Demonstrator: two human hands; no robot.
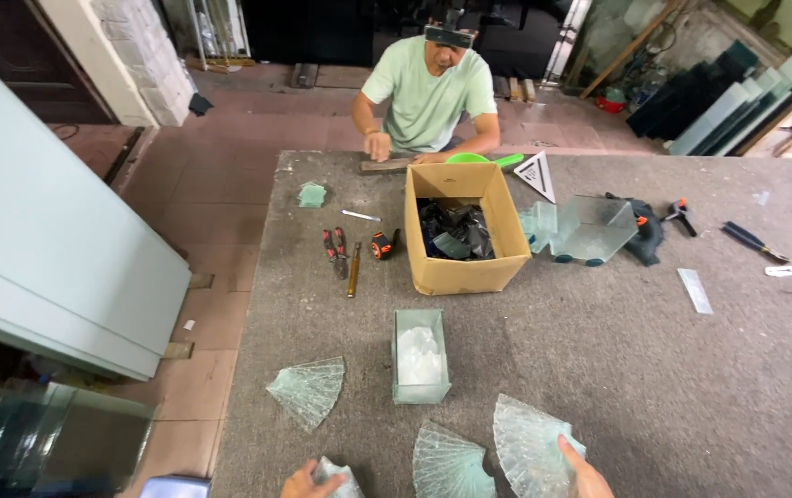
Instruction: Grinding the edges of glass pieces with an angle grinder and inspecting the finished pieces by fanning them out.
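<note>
My left hand (301, 482) rests at the bottom edge on a small piece of cracked glass (339, 476), holding it. At the lower right, my right hand (588, 473) grips a fan-shaped pane of cracked glass (527, 446). Another fan-shaped pane (449, 464) lies between my hands. A third fan piece (308, 389) lies to the left on the grey table (599, 350). Just beyond my hands stands a small rectangular glass box (420, 356) with white bits inside.
A cardboard box (463, 231) of dark glass scraps stands mid-table. Pliers (336, 251), a tape measure (382, 244), glass boxes (580, 229) and a knife (751, 240) lie around it. A person in a green shirt (429, 88) works at the far edge. Large glass sheets (46, 240) lean at left.
</note>
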